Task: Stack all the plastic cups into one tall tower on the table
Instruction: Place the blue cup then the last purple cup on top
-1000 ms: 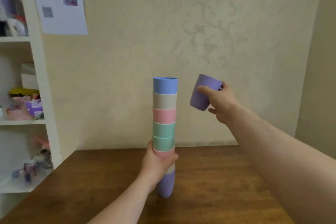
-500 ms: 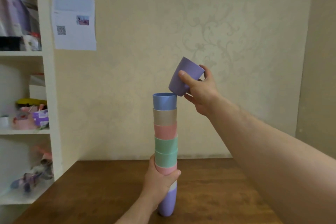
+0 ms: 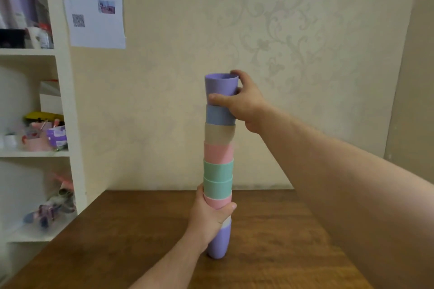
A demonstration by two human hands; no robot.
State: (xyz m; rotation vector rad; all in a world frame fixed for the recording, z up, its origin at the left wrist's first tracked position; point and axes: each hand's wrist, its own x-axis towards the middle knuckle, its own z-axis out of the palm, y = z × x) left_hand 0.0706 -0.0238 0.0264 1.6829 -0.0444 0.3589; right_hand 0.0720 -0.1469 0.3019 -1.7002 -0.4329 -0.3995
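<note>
The purple cup (image 3: 220, 84) sat upright, mouth up, at the very top of the tower (image 3: 218, 162), its base nested in the blue cup (image 3: 219, 115) beneath. The right hand (image 3: 244, 101) was clamped on it from the right side, thumb across the lower front wall, fingers wrapped round the back near the rim. Lower down, the left hand (image 3: 211, 216) gripped the tower tightly around a pink cup (image 3: 219, 202) and a beige band below it, just above the bottom lilac cup (image 3: 219, 241), which stood on the wooden counter (image 3: 281, 241). Between the two grips the stack ran blue, beige, pink, then two mint-green cups, each nested in the next so only its upper band showed. The cups looked like smooth matte plastic, slightly tapered with round mouths. The counter was dark brown with visible grain. A white shelf unit (image 3: 63, 124) stood at the left, its contents blurred.
</note>
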